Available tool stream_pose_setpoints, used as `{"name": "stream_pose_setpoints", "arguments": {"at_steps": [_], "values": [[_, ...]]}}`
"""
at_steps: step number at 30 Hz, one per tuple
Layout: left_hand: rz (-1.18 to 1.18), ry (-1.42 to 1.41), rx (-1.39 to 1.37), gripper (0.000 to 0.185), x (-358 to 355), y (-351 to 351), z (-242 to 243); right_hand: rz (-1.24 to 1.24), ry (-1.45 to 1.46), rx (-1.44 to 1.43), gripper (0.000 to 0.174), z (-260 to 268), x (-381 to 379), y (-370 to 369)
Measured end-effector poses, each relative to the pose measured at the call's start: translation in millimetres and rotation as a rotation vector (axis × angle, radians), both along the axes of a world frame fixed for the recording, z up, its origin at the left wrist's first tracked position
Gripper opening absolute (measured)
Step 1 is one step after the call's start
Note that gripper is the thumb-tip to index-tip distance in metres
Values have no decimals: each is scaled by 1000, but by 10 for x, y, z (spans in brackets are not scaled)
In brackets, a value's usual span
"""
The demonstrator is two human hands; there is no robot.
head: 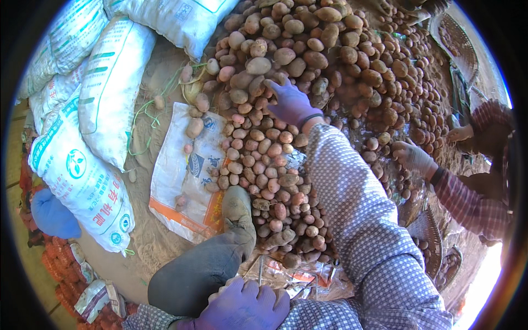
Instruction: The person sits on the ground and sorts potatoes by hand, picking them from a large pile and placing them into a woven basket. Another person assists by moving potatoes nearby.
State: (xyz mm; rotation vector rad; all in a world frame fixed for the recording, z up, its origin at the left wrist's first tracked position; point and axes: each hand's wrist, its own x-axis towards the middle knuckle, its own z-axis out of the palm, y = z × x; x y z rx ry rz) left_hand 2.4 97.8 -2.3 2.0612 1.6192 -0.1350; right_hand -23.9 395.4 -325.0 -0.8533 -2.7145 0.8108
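Observation:
My right hand (pixel 291 101), in a purple glove, reaches into a large heap of potatoes (pixel 295 27). Its fingers are spread, with the tips over the potatoes beside a brownish potato (pixel 257 86); no potato is plainly gripped. Smaller potatoes (pixel 264 156) lie in a band running from below that hand toward my shoe (pixel 237 206). My left hand (pixel 247 305), also in a purple glove, rests back-up at the bottom of the view, near my bent leg (pixel 194 268). Its palm is hidden, and its fingers lie side by side, slightly curled.
Filled white woven sacks (pixel 115 78) lie at the left. A flattened white-and-orange sack (pixel 177 165) lies under some potatoes. At the right, a co-worker's gloved hand (pixel 414 156) touches the potatoes. Woven baskets (pixel 431 243) and orange net bags (pixel 57 260) are near the edges.

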Motion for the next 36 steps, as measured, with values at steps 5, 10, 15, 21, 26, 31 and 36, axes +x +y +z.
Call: {"name": "stream_pose_setpoints", "arguments": {"at_steps": [5,10,15,21,26,31,36], "values": [[-12,-11,-2,12,-119,60,5,24,-291,-240,69,-59,-29,-117],[-20,22,13,11,-72,87,37,307,-649,2,61,67,-11,-559],[-18,-5,8,13,-25,62,24,307,-538,108,53,6,443,-1125],[-94,-85,46,16,-46,-12,76,474,-588,52,47,195,1034,-1194],[-26,-111,81,17,-117,-104,86,704,-784,-103,49,505,1265,-808],[-2,-81,110,19,-204,-170,77,804,-1034,-160,36,607,858,-374],[-8,-51,93,20,-228,-184,72,498,-307,-8,28,294,-71,-478]]}}
